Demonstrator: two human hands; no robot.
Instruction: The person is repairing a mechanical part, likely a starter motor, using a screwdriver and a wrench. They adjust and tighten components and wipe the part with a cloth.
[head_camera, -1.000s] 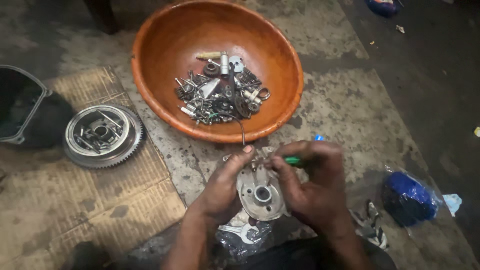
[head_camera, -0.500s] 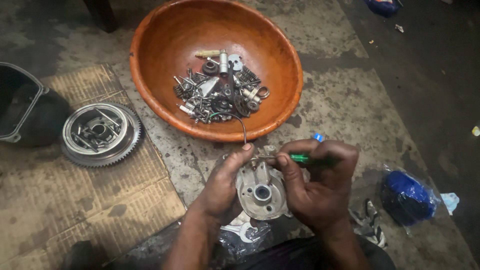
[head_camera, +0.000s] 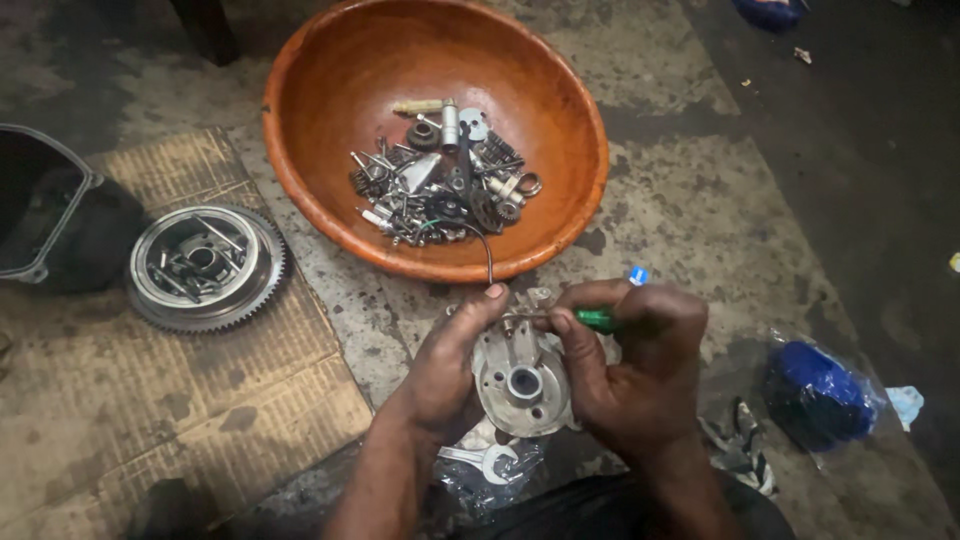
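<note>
**Working a screwdriver at the top of a small metal housing**

Holding the round grey metal housing (head_camera: 522, 378) upright just above the concrete floor (head_camera: 700, 200), the left hand (head_camera: 445, 375) is closed around its left edge, thumb resting near the top rim. The right hand (head_camera: 630, 370) is closed on a green-handled screwdriver (head_camera: 590, 320), whose thin shaft runs leftward to the small fittings at the top of the housing. Whether the tip sits in a screw head cannot be told from here.

The step in hand looks like driving or loosening a fastener at the housing's upper edge. The next move seems to call for a steady left-hand grip against twisting, with the screwdriver kept square to the fastener so it does not slip.

Just beyond the hands stands an orange bowl (head_camera: 300, 150) holding loose bolts, springs and small parts. To the left, on cardboard (head_camera: 150, 400), lies a toothed flywheel (head_camera: 205, 265). A spanner (head_camera: 490, 462) lies below the housing, and a blue bag (head_camera: 815, 385) sits to the right.
</note>
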